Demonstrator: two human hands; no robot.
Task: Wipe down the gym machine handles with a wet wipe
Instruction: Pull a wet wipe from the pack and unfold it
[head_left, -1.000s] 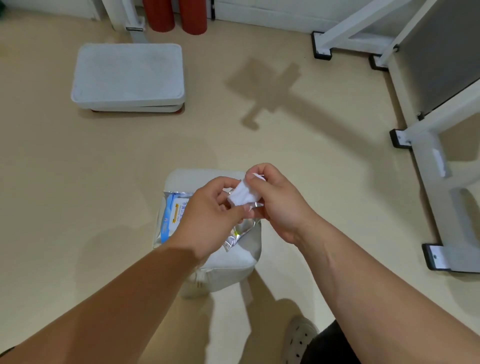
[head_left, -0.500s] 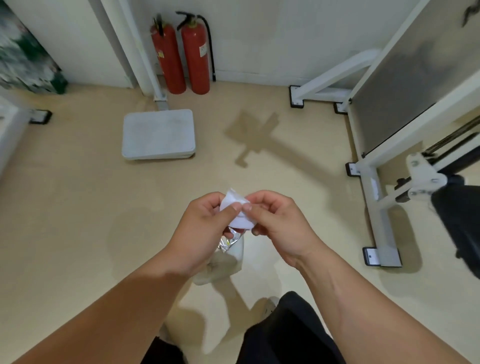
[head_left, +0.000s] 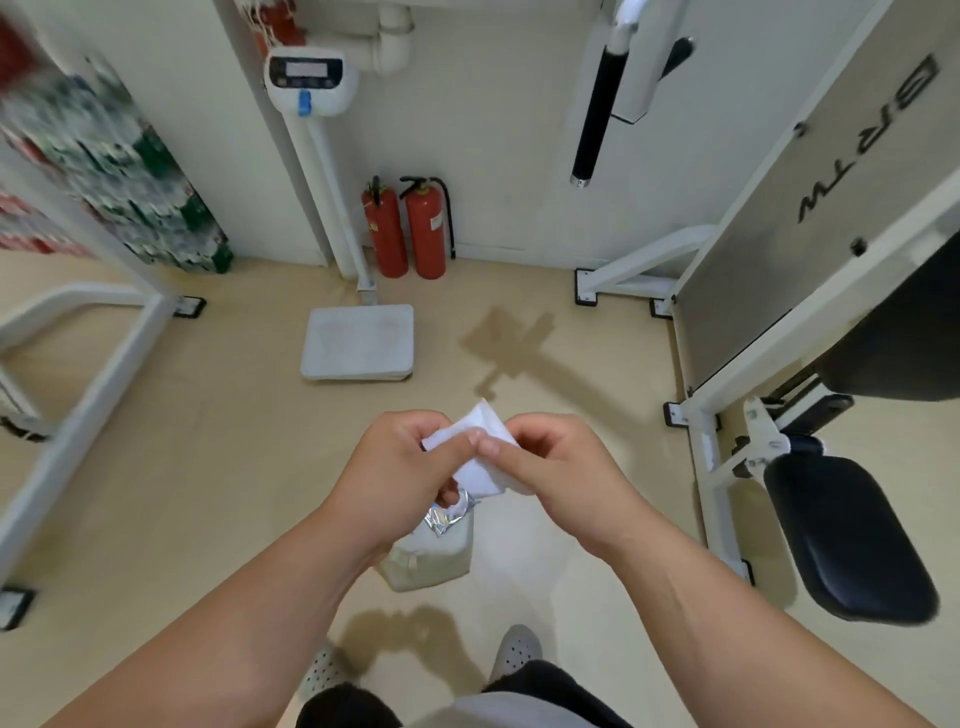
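While the person is standing over a pale stool (head_left: 434, 564), both hands are meeting in front of the body around a white wet wipe (head_left: 480, 477). The left hand (head_left: 400, 467) is pinching the wipe's left edge between thumb and curled fingers, and the right hand (head_left: 563, 480) is pinching its right edge the same way, so the crumpled wipe is hanging between them, above the floor. A silver foil pack (head_left: 448, 517) is showing just under the left hand, over the stool; whether the fingers are touching it cannot be told. A black machine handle (head_left: 597, 104) is hanging well apart, ahead and to the right, near the wall. A black pad (head_left: 847, 540) is sitting to the right. A scale platform (head_left: 358, 343) is lying ahead, with two red fire extinguishers (head_left: 408, 228) standing behind it.
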